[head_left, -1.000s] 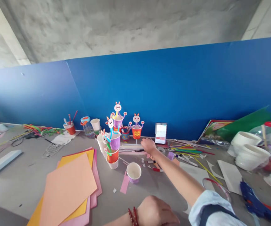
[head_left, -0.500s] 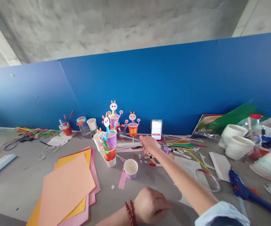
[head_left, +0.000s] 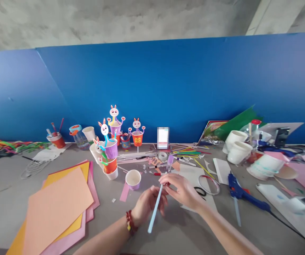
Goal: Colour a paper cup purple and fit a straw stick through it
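A pale blue straw [head_left: 154, 211] slants across the middle of the grey table [head_left: 14, 198], held between both hands. My left hand [head_left: 148, 202], with a red bead bracelet at the wrist, is closed round its middle. My right hand [head_left: 182, 190] pinches the straw's upper end with its fingertips. Just beyond the hands stands an open purple paper cup [head_left: 133, 179] beside a pink paper strip [head_left: 124, 192]. A stack of decorated bunny cups [head_left: 109, 156] rises to the left of it.
Orange, yellow and pink paper sheets [head_left: 57, 209] lie at the left. A blue glue gun [head_left: 241, 193], a tape ring [head_left: 209, 184], scissors [head_left: 200, 191] and white cups [head_left: 237, 151] sit at the right. Straws and sticks [head_left: 136, 156] lie along the blue wall [head_left: 168, 88].
My right hand has drawn back from the far straw pile with a pale blue straw. My left hand has come up and closed on it. The view has tilted down and right.
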A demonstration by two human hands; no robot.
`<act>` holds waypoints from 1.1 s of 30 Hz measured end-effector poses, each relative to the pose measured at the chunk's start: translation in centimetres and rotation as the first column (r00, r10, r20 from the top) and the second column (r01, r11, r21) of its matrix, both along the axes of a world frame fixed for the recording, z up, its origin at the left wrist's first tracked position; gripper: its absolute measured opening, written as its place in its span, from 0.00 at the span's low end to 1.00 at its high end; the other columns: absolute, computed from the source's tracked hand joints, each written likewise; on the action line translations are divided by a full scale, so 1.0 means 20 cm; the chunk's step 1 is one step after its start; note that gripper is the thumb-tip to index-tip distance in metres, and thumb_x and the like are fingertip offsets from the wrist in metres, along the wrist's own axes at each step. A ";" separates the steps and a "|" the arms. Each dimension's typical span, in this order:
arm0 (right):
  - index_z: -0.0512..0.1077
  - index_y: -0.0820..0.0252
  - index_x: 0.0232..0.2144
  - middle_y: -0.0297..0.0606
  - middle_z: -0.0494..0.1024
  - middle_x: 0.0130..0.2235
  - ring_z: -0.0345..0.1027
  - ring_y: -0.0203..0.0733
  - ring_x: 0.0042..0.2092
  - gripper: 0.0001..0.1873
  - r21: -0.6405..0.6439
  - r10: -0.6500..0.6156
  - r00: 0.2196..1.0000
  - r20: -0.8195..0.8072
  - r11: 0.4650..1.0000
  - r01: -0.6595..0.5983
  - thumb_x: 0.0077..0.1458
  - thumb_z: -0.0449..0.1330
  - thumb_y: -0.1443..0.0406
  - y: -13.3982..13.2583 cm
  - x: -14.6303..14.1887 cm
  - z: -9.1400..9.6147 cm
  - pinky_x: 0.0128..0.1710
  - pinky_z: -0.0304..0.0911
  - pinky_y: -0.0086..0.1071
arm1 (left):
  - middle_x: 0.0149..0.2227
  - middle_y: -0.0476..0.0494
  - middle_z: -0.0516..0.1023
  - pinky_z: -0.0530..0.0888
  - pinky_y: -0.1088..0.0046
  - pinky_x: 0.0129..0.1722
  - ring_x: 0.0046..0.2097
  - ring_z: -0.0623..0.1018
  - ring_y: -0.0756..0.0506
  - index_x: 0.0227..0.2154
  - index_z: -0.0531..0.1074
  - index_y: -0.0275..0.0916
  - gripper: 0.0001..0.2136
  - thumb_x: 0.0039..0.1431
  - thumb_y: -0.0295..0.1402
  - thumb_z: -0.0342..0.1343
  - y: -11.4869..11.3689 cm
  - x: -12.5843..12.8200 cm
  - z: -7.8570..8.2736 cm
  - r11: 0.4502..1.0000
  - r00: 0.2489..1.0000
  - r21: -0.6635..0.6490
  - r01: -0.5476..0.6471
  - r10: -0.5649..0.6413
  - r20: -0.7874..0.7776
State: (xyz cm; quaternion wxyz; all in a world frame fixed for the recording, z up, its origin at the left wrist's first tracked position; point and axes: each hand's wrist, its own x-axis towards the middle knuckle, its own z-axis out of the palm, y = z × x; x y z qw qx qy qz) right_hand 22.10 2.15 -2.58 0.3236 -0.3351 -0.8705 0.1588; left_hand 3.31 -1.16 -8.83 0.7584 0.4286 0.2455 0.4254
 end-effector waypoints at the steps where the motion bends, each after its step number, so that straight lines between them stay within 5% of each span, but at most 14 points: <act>1: 0.73 0.57 0.41 0.42 0.81 0.43 0.75 0.45 0.45 0.09 0.046 -0.014 0.999 0.044 0.999 0.012 0.63 0.54 0.69 -0.01 0.01 -0.03 0.44 0.70 0.36 | 0.29 0.40 0.77 0.71 0.73 0.22 0.22 0.74 0.49 0.37 0.74 0.32 0.29 0.59 0.58 0.47 0.00 0.00 0.01 0.996 0.998 -0.070 0.046 -0.043 0.036; 6: 0.74 0.55 0.45 0.44 0.80 0.48 0.73 0.48 0.49 0.15 0.213 -0.105 0.989 0.105 0.974 0.081 0.63 0.51 0.72 -0.03 0.01 -0.12 0.47 0.71 0.42 | 0.23 0.48 0.74 0.61 0.81 0.14 0.18 0.71 0.52 0.29 0.67 0.36 0.18 0.54 0.48 0.61 -0.01 -0.01 0.03 0.981 0.987 -0.178 0.072 -0.095 -0.129; 12: 0.71 0.50 0.53 0.45 0.73 0.57 0.70 0.49 0.56 0.18 0.170 -0.196 0.975 -0.109 0.962 0.212 0.65 0.50 0.68 -0.03 0.03 -0.13 0.52 0.70 0.44 | 0.17 0.54 0.68 0.51 0.81 0.12 0.13 0.58 0.58 0.29 0.71 0.34 0.18 0.56 0.47 0.59 0.00 -0.03 0.04 0.988 0.982 -0.154 -0.020 -0.009 -0.189; 16: 0.68 0.53 0.55 0.49 0.68 0.59 0.68 0.51 0.57 0.17 -0.057 -0.296 0.873 -0.387 0.953 0.298 0.65 0.52 0.63 -0.01 0.08 -0.13 0.44 0.75 0.39 | 0.17 0.54 0.69 0.49 0.79 0.13 0.12 0.57 0.58 0.31 0.73 0.33 0.19 0.57 0.48 0.58 0.01 -0.03 0.06 0.991 0.975 -0.132 0.022 -0.051 -0.217; 21: 0.67 0.56 0.49 0.40 0.79 0.36 0.74 0.38 0.29 0.16 -0.470 -0.311 0.781 -0.541 0.882 0.026 0.62 0.58 0.56 0.01 0.07 -0.13 0.27 0.74 0.32 | 0.20 0.52 0.71 0.50 0.79 0.13 0.13 0.59 0.58 0.36 0.74 0.32 0.20 0.59 0.49 0.56 -0.01 -0.02 0.04 0.989 0.962 -0.112 0.100 -0.124 -0.243; 26: 0.69 0.58 0.43 0.34 0.77 0.29 0.71 0.35 0.24 0.15 -0.436 -0.303 0.759 -0.576 0.900 0.028 0.59 0.61 0.55 0.13 0.07 0.06 0.25 0.70 0.29 | 0.23 0.51 0.72 0.55 0.80 0.15 0.17 0.64 0.57 0.42 0.72 0.33 0.20 0.58 0.47 0.58 -0.03 -0.02 0.01 0.995 0.985 -0.088 0.040 -0.054 -0.161; 30: 0.66 0.58 0.40 0.33 0.76 0.27 0.74 0.38 0.26 0.16 -0.268 -0.382 0.742 -0.551 0.923 0.276 0.59 0.59 0.53 0.37 0.08 0.29 0.26 0.71 0.30 | 0.22 0.53 0.69 0.56 0.81 0.15 0.18 0.65 0.56 0.35 0.70 0.34 0.19 0.57 0.49 0.58 -0.02 -0.01 -0.01 0.993 0.986 -0.114 -0.030 0.011 -0.165; 33: 0.64 0.58 0.40 0.34 0.77 0.28 0.75 0.39 0.26 0.15 -0.222 -0.454 0.755 -0.473 0.891 0.397 0.61 0.56 0.53 0.54 0.04 0.35 0.27 0.72 0.31 | 0.22 0.53 0.70 0.58 0.80 0.16 0.18 0.66 0.56 0.35 0.69 0.35 0.19 0.56 0.48 0.60 -0.01 0.00 -0.01 0.994 0.978 -0.108 0.004 -0.027 -0.206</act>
